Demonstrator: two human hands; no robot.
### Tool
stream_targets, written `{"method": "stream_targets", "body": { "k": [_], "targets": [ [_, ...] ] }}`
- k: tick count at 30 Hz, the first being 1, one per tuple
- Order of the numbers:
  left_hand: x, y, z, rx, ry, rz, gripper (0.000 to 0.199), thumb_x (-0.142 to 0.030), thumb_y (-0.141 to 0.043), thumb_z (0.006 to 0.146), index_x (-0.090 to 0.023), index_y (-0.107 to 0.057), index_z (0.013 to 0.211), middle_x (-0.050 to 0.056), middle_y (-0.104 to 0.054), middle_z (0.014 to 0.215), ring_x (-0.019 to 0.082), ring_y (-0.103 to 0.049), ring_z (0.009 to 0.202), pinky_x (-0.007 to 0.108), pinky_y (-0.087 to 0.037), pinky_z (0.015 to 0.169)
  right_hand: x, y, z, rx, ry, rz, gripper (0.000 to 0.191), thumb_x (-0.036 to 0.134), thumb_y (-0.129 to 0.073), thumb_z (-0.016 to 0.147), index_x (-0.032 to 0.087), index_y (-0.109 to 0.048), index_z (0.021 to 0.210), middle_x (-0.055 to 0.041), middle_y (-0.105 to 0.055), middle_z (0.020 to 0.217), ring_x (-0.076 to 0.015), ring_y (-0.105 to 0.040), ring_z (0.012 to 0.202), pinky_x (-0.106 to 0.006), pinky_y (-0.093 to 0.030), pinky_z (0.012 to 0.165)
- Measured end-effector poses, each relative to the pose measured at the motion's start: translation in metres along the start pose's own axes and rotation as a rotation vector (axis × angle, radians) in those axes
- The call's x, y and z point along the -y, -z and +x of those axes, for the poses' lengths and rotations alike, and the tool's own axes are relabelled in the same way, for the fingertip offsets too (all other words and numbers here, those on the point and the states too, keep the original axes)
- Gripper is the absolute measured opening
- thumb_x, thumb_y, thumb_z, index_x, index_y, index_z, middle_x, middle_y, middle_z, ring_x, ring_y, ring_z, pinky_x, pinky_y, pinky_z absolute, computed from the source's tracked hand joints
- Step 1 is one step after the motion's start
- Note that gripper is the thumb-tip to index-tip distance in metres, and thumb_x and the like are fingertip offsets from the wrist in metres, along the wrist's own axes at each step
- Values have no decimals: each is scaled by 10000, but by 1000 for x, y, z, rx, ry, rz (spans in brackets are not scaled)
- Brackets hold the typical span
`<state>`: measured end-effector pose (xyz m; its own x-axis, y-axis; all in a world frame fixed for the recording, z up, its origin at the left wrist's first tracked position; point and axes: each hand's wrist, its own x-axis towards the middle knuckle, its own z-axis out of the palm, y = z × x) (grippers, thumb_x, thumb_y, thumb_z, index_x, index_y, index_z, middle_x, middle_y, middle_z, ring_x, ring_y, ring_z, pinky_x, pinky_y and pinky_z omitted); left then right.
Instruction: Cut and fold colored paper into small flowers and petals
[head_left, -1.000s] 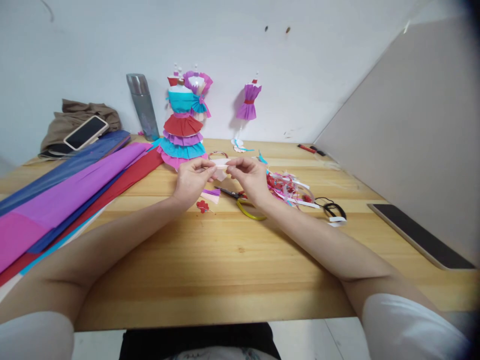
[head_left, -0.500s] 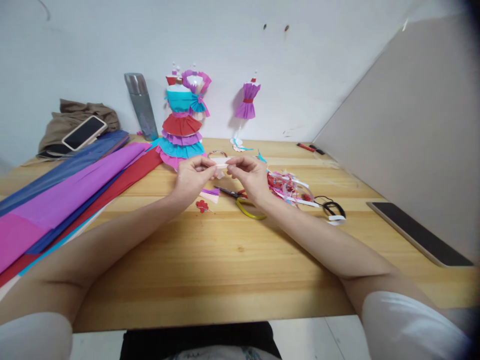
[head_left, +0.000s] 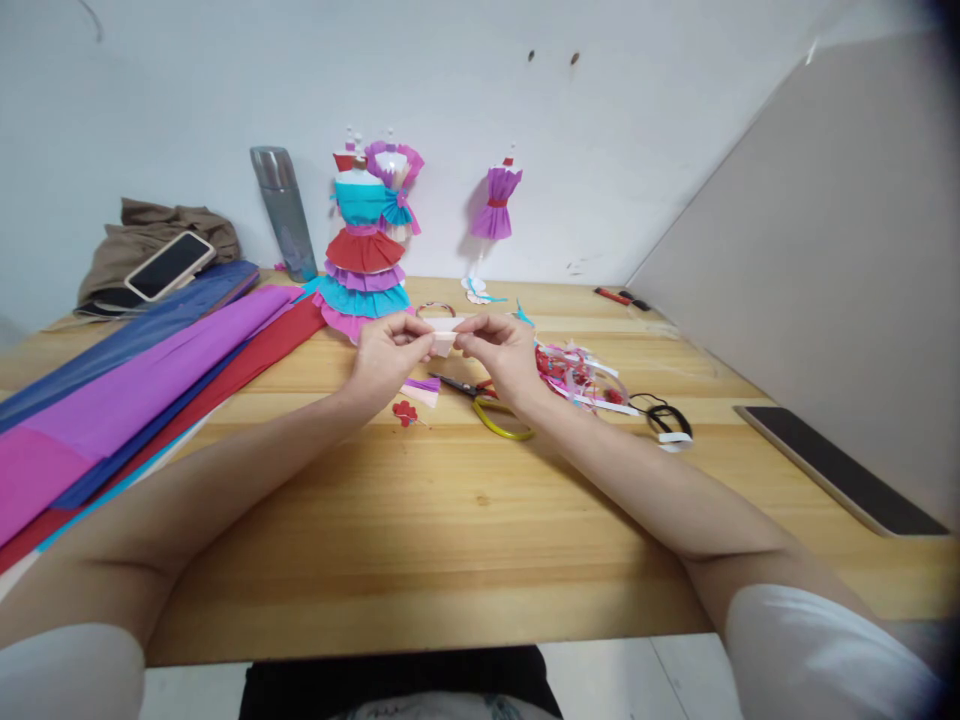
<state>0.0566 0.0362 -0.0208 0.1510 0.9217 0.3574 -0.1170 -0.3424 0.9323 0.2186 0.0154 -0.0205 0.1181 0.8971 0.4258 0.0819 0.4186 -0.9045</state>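
Between my two hands is a small pale pink piece of crepe paper [head_left: 444, 338]. My left hand [head_left: 391, 352] pinches its left side between thumb and fingers. My right hand [head_left: 501, 350] pinches the right side the same way, so the strip is stretched across the gap above the table. Just below lie scissors [head_left: 501, 418] with yellow-and-red handles, partly hidden by my right hand. A purple and pale fringed paper scrap [head_left: 421, 390] and a red flower-shaped cutout [head_left: 405, 412] rest near my left wrist.
Small dress forms in crepe paper, one with a tiered dress [head_left: 364, 250] and one in purple [head_left: 496, 202], stand at the back beside a bottle [head_left: 283, 215]. Folded crepe sheets [head_left: 150, 375] lie left. Paper scraps [head_left: 574, 375], black cord [head_left: 667, 415] and a tablet [head_left: 832, 465] lie right.
The paper between my fingertips has turned or unfolded slightly and shows more of its flat surface. Both hands stay nearly in place, still pinching it.
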Motion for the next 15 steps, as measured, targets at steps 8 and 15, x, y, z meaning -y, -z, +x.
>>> {"method": "stream_targets", "body": {
  "k": [8,15],
  "targets": [
    [1,0,0,-15,6,-29,138,-217,-745,676,-171,-618,705,-2,-662,600,160,-684,602,291,-572,622,3,-2,-1,-19,6,11,82,252,-703,639,210,-679,705,20,-657,659,-129,-555,597,-312,-482,647],
    [-3,-2,-2,-18,21,-22,139,-226,-737,673,-166,-620,719,2,-659,600,163,-679,598,287,-564,602,1,-2,-2,-24,17,12,100,247,-698,650,204,-680,738,5,-676,702,-135,-576,615,-318,-500,650]
  ]
}}
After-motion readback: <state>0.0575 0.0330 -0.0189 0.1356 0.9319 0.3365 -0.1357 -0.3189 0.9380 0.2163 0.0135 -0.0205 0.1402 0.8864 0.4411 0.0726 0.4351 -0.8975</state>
